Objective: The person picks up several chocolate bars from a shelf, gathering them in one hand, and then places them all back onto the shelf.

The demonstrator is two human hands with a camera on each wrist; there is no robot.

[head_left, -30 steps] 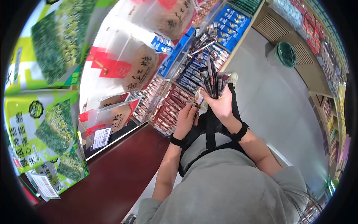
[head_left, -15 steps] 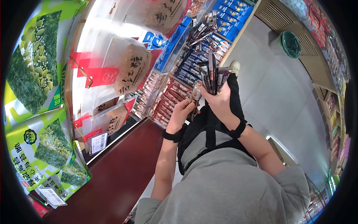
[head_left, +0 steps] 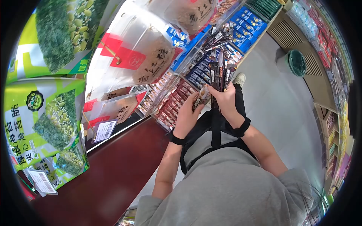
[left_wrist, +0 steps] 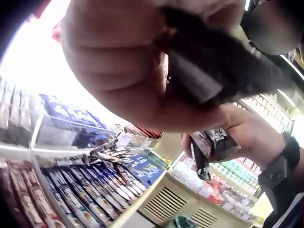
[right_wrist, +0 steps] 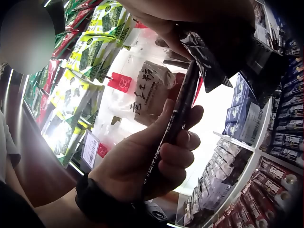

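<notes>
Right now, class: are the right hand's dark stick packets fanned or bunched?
Fanned: the dark stick packets spread apart above the right hand.

Aisle floor [head_left: 279,101] lies open rightward — shelf trays [head_left: 180,62] and hanging bags [head_left: 151,64] crowd ahead and left.

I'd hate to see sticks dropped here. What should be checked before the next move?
1. Grip of right hand on bundle of stick packets: ok.
2. Grip of left hand round single stick: ok.
3. The single stick free of the bundle: cannot tell; its top end reaches the bundle.
4. Access to shelf tray of dark sticks, open just beyond the hands: ok.
5. The bundle squared up: not ok; it is fanned.
</notes>
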